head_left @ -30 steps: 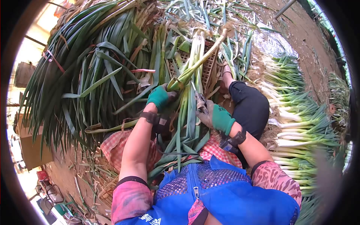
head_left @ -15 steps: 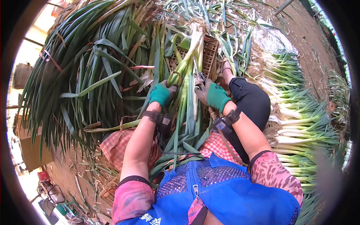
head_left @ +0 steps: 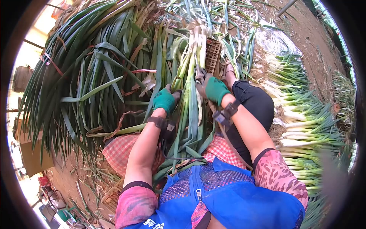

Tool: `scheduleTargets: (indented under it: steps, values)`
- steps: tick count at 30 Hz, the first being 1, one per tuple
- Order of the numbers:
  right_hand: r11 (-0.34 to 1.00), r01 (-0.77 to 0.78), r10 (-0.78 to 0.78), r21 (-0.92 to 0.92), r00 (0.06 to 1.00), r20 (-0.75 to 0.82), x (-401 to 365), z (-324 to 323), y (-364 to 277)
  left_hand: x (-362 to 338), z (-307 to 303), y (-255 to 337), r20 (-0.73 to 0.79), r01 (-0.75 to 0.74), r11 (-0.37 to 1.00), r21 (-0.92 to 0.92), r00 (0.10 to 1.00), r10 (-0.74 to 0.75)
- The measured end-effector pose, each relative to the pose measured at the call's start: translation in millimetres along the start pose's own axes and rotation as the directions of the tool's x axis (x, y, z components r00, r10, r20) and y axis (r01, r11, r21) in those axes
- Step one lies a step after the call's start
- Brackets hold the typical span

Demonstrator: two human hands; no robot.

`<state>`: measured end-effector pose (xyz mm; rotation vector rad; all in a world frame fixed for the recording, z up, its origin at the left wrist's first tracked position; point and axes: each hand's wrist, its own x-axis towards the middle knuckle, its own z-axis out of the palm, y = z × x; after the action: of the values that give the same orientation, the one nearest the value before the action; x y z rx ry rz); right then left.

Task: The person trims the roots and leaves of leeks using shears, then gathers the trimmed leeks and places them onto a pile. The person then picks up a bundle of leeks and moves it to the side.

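Observation:
My left hand (head_left: 166,100), in a green glove with dark fingers, is closed at the left side of several long leeks (head_left: 186,76), their white ends pointing away from me. My right hand (head_left: 214,88), gloved the same way, is closed round a metal nozzle tool (head_left: 199,73) with a hose below it. The tool lies against the leeks' stalks. Under the white ends stands a brown plastic crate (head_left: 213,53), partly covered by the leeks. Green leaves run down between my forearms toward my lap.
A large heap of untrimmed leeks (head_left: 95,72) rises at the left. Cleaned leeks (head_left: 301,126) lie in a long row at the right. Loose leaves and peelings (head_left: 240,23) cover the ground ahead. My bent knee (head_left: 254,101) is right of my right hand.
The leeks' white ends have shifted slightly left and now stand more upright in the view. My right hand and the tool have moved slightly up and left; my left hand has moved a little down.

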<state>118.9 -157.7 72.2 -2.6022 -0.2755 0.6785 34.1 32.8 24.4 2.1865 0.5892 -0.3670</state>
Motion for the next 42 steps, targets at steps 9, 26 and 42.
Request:
scheduleTargets:
  steps: [9,26,42]
  values:
    - [0.971,0.218,-0.206,-0.102,0.972,0.114,12,-26,-22,-1,0,-2,0.049,0.180,0.968,-0.175,0.984,-0.174]
    - [0.966,0.258,-0.248,-0.017,0.941,0.229,28,-8,-9,52,5,-72,0.048,0.152,0.636,-0.756,0.983,-0.178]
    - [0.896,0.313,-0.300,-0.314,0.950,0.093,137,-13,-29,48,40,-99,0.276,0.229,0.802,-0.552,0.958,-0.083]
